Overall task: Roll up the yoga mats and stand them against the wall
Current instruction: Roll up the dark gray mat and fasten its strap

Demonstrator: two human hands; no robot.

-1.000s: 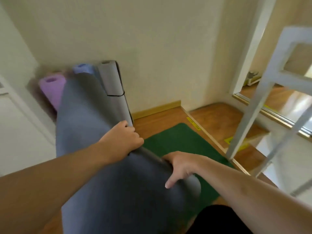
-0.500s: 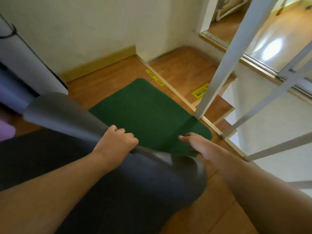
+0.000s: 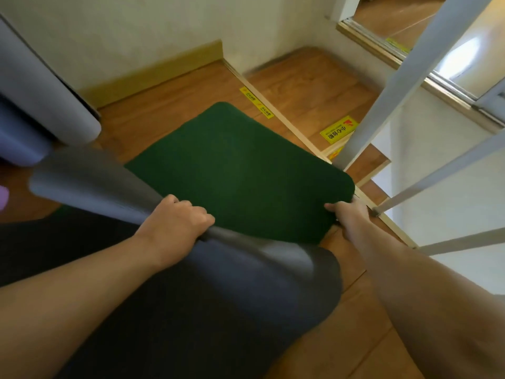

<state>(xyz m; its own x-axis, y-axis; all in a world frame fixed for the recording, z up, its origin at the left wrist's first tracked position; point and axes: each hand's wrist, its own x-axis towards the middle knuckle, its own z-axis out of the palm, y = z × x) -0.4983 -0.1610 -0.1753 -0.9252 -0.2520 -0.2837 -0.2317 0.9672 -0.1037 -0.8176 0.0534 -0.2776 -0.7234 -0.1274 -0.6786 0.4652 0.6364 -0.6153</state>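
right hand reached green mat corner, now touching it

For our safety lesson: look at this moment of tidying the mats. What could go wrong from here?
1. The left hand alone grips the grey mat; its loose roll may unwind.
2. The right hand grips the green mat corner right beside the step edge; leaning there risks a stumble.

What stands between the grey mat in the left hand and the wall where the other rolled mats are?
Nothing visible does. The left hand grips the grey mat, whose far end points toward the rolled mats at the wall; only bare wooden floor shows between them.
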